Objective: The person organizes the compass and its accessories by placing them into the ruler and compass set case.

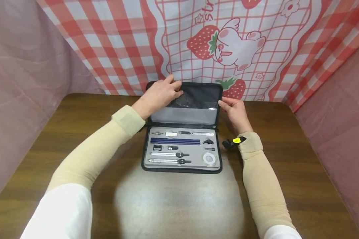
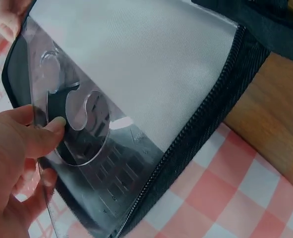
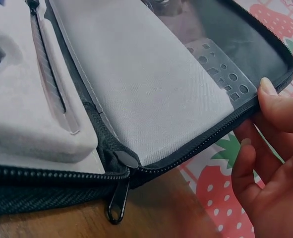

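Observation:
A zippered drawing-instrument case (image 1: 182, 170) lies open on the table, its black lid raised at the back. In the lid's grey pocket (image 2: 116, 64) sits a clear plastic drawing template (image 2: 119, 171) with cut-out curves and small shapes. My left hand (image 1: 160, 94) pinches the template's upper edge between thumb and fingers; part of the thumb shows against the plastic in the left wrist view. My right hand (image 1: 235, 113) grips the lid's right edge, thumb on the inside. More template cut-outs (image 3: 229, 77) show above the pocket in the right wrist view.
The grey tray holds two compasses (image 1: 164, 161), blue pencils (image 1: 175, 141), a white eraser (image 1: 171, 134), a sharpener (image 1: 157, 147) and a round white item (image 1: 209, 159). A zipper pull (image 3: 117, 203) hangs at the hinge. A strawberry-print cloth (image 1: 176, 43) hangs behind the wooden table (image 1: 287, 159).

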The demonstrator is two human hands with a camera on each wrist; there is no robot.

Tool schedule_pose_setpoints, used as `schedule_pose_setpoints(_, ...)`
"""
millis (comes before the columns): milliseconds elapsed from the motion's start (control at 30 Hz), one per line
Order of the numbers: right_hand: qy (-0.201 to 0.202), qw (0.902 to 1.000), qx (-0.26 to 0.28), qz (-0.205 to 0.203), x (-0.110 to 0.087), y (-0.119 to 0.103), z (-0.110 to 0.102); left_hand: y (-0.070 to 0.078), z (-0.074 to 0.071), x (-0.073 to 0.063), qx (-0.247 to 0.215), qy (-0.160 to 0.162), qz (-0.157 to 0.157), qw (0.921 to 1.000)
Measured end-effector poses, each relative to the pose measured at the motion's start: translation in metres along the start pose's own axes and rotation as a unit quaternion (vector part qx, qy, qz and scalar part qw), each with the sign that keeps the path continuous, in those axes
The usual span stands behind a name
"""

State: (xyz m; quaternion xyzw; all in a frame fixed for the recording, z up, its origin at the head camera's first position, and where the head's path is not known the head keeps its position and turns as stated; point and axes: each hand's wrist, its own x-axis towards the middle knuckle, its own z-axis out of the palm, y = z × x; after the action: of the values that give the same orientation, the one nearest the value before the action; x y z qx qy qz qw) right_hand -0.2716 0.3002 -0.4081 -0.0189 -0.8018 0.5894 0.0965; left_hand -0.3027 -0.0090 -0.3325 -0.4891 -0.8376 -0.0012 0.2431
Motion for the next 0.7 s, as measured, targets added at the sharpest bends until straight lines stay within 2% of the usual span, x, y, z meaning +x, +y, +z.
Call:
schedule_pose_setpoints(200, -0.001, 0.9999, 0.014, 0.005, -0.001, -0.001, 0.001, 0.014, 0.006, -0.001, 0.012, -0.059, 0.039, 0.9974)
schedule_pose_setpoints(333, 0.001, 0.9998, 0.018, -0.001, 0.000, 0.000, 0.001, 0.017, 0.005, -0.003, 0.017, -0.084, 0.035, 0.9957)
schedule_pose_setpoints(500, 0.002, 0.9998, 0.014, -0.012, 0.002, 0.001, 0.000, 0.015, 0.007, -0.010, -0.016, -0.083, 0.027, 0.9961)
schedule_pose_setpoints(700, 0.003, 0.9998, 0.013, -0.015, 0.002, 0.002, -0.001, 0.015, 0.014, -0.016, -0.012, -0.059, 0.044, 0.9972)
